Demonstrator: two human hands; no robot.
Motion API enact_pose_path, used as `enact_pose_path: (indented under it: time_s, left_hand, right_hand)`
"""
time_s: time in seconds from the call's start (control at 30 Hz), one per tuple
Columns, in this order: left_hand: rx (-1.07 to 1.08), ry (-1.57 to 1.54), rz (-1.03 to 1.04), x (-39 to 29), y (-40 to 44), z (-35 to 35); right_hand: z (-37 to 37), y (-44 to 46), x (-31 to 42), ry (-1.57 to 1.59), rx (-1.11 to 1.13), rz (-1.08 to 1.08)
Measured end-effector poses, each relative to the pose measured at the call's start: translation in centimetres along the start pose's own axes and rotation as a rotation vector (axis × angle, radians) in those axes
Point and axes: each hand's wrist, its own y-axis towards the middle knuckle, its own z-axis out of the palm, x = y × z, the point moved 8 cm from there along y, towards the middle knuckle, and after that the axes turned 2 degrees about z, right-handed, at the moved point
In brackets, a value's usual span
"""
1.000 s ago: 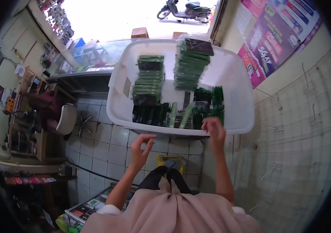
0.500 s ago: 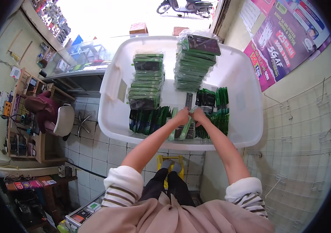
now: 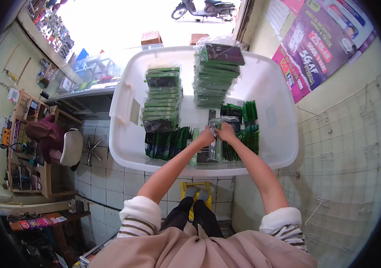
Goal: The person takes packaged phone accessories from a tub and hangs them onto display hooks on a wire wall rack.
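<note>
My left hand (image 3: 206, 136) and my right hand (image 3: 225, 132) are close together over the front middle of a large white plastic tub (image 3: 284, 129). Both have their fingers closed on a clear plastic-wrapped packet (image 3: 217, 121), which is partly hidden by the hands. Just in front of the hands, green and dark flat boxes (image 3: 204, 154) stand in the tub. A row of green and black packets (image 3: 168, 142) is on the left, and more green packets (image 3: 249, 117) are on the right. Behind them rise a left stack (image 3: 162, 100) and a taller right stack (image 3: 217, 73) of plastic-wrapped green boxes.
My feet are on a yellow step stool (image 3: 195, 184). A person (image 3: 49, 138) sits on a white chair at the left, by a wooden workbench. A glass display case (image 3: 87, 78) adjoins the tub's far left; a wire rack (image 3: 342, 169) covers the right wall.
The clear-wrapped packet between my hands now shows more plainly above the fingers. The whole view has shifted slightly, with the tub appearing lower and further left.
</note>
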Motion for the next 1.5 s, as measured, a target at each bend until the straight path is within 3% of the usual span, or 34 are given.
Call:
enact_pose_path:
  time_s: [0.03,0.1,0.17,0.2,0.23,0.3,0.43,0.47,0.57,0.77,0.87,1.03,1.1,1.17,1.23,1.37,1.5]
  left_hand:
    - [0.005,0.004,0.019,-2.5,-1.5,-0.9]
    - [-0.293,0.112,0.258,-9.8,-5.9,-5.3]
    - [-0.521,0.065,0.408,-15.5,-9.9,-8.4]
    - [-0.489,-0.049,0.463,-17.6,-10.9,-8.9]
    - [-0.449,-0.164,0.515,-19.8,-11.9,-9.1]
    - [-0.132,-0.611,0.688,-26.2,-15.6,-7.7]
    - [0.097,-0.826,0.934,-36.4,-24.7,-4.0]
    - [0.200,-0.932,0.900,-37.8,-26.1,-2.5]
    - [0.313,-0.814,0.933,-40.6,-30.0,2.5]
    - [0.570,-0.934,0.877,-43.9,-37.9,11.0]
    - [0.738,-0.941,0.945,-45.0,-43.3,16.0]
    - [1.004,-0.884,1.114,-46.3,-54.2,23.6]
    - [1.102,-0.856,1.212,-46.3,-57.5,25.3]
    - [1.206,-0.897,1.199,-46.3,-59.5,26.6]
    - [1.175,-0.737,1.337,-46.2,-61.3,27.4]
    - [1.197,-0.638,1.406,-46.9,-64.0,27.7]
    - [1.216,-0.581,1.465,-47.5,-65.4,28.5]
  right_hand:
    - [-2.0,-1.0,1.2,-0.003,-0.020,0.002]
    - [-8.8,-4.5,5.6,0.033,-0.282,-0.176]
    - [-14.3,-9.0,9.4,0.054,-0.312,-0.156]
    - [-16.9,-11.4,11.2,0.082,-0.316,-0.143]
    - [-19.4,-14.1,12.5,0.074,-0.356,-0.127]
    - [-22.8,-19.8,14.4,0.354,-0.385,-0.183]
    - [-27.1,-30.6,15.0,0.246,-0.648,-0.225]
    - [-27.7,-33.1,14.6,0.294,-0.681,-0.207]
    - [-29.3,-40.3,13.3,0.303,-0.814,-0.125]
    - [-29.5,-51.6,10.7,0.355,-1.122,-0.032]
    - [-30.1,-59.9,9.2,0.725,-1.508,-0.341]
    - [-29.3,-73.2,10.4,0.297,-1.885,-0.307]
    - [-29.0,-76.2,10.3,0.112,-1.880,0.047]
    - [-28.2,-79.0,10.5,0.111,-2.009,0.067]
    - [-27.8,-81.1,10.9,-0.012,-1.982,0.216]
    - [-27.3,-83.9,12.1,-0.115,-2.054,0.363]
    - [-27.3,-84.8,14.7,-0.525,-2.063,0.672]
